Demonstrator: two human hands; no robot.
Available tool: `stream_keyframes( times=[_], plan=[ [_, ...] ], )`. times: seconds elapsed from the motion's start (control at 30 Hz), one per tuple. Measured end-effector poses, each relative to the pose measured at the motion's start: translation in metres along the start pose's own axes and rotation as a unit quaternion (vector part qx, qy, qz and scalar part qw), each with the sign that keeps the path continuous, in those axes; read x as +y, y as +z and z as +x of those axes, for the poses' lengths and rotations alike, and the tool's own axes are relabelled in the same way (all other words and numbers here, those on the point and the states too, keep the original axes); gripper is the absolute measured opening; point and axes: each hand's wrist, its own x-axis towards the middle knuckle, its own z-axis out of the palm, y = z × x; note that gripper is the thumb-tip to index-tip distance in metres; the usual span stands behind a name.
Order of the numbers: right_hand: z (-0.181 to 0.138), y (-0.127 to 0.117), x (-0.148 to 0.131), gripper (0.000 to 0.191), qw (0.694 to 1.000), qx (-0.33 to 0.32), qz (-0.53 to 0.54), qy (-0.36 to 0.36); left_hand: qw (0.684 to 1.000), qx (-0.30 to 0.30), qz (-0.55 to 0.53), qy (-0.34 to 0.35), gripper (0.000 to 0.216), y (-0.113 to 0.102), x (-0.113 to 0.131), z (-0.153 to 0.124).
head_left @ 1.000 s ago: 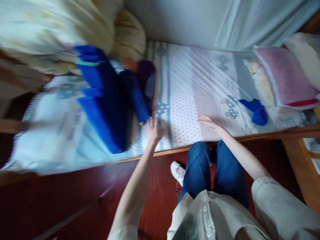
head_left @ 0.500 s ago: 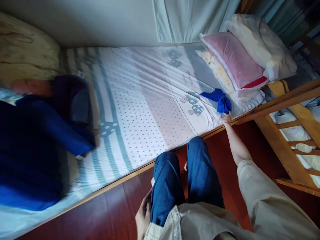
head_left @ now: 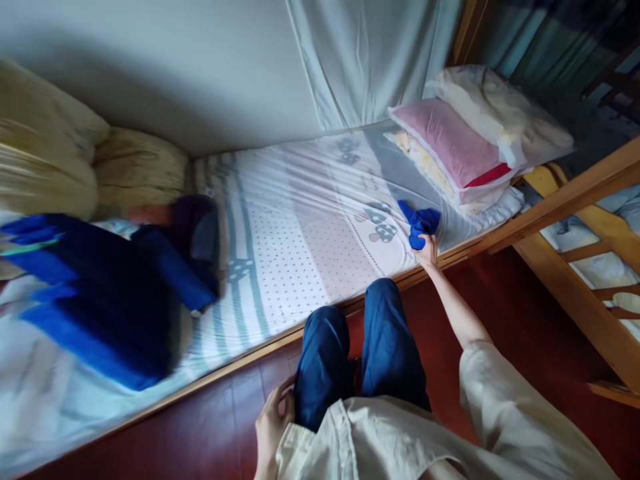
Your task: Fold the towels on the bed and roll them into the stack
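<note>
My right hand (head_left: 426, 252) is closed on a crumpled blue cloth (head_left: 424, 223) at the front edge of the bed. Part of the cloth is bunched above my fingers, and its exact kind does not show. Under it lies the patterned bed sheet (head_left: 340, 247), wrinkled around that spot. Beside my left thigh, my left hand (head_left: 274, 413) hangs low with its fingers loosely bent and apart, holding nothing that I can see. My knees are close to the wooden bed rail (head_left: 280, 343).
Plastic-wrapped pillows, one pink (head_left: 455, 140), are stacked at the right end. Dark blue folded clothes (head_left: 120, 307) and yellowish bundles (head_left: 140, 163) lie at the left. A wooden ladder frame (head_left: 565, 283) stands at right; a pale curtain (head_left: 370, 60) hangs behind.
The view has tilted up and turned left. My right hand has closed round the blue cloth, which is now more bunched up. My left hand stays by my thigh.
</note>
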Motion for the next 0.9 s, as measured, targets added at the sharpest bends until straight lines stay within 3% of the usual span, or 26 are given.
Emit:
stream_keyframes(
  times=[0.17, 0.3, 0.43, 0.53, 0.73, 0.9],
  plan=[
    [-0.046, -0.027, -0.043, 0.022, 0.983, 0.007, 0.157, -0.089, 0.993, 0.028, -0.015, 0.110, 0.040, -0.016, 0.037, -0.023],
    [-0.096, -0.067, -0.085, 0.030, 0.942, -0.064, 0.287, -0.163, 0.986, 0.049, -0.039, 0.157, 0.039, -0.037, 0.073, -0.043],
    [-0.160, -0.107, -0.121, 0.044, 0.906, -0.148, 0.369, -0.147, 0.976, 0.073, -0.084, 0.185, 0.037, -0.058, 0.118, -0.058],
    [-0.211, -0.127, -0.136, 0.046, 0.895, -0.165, 0.396, -0.124, 0.966, 0.054, -0.108, 0.231, 0.032, -0.068, 0.156, -0.067],
    [-0.285, -0.133, -0.148, 0.042, 0.877, -0.236, 0.408, -0.093, 0.920, -0.062, -0.104, 0.372, 0.036, -0.050, 0.204, -0.081],
    [-0.290, -0.137, -0.156, 0.037, 0.877, -0.288, 0.367, -0.117, 0.914, -0.081, -0.097, 0.386, 0.027, -0.036, 0.205, -0.081]
  ],
)
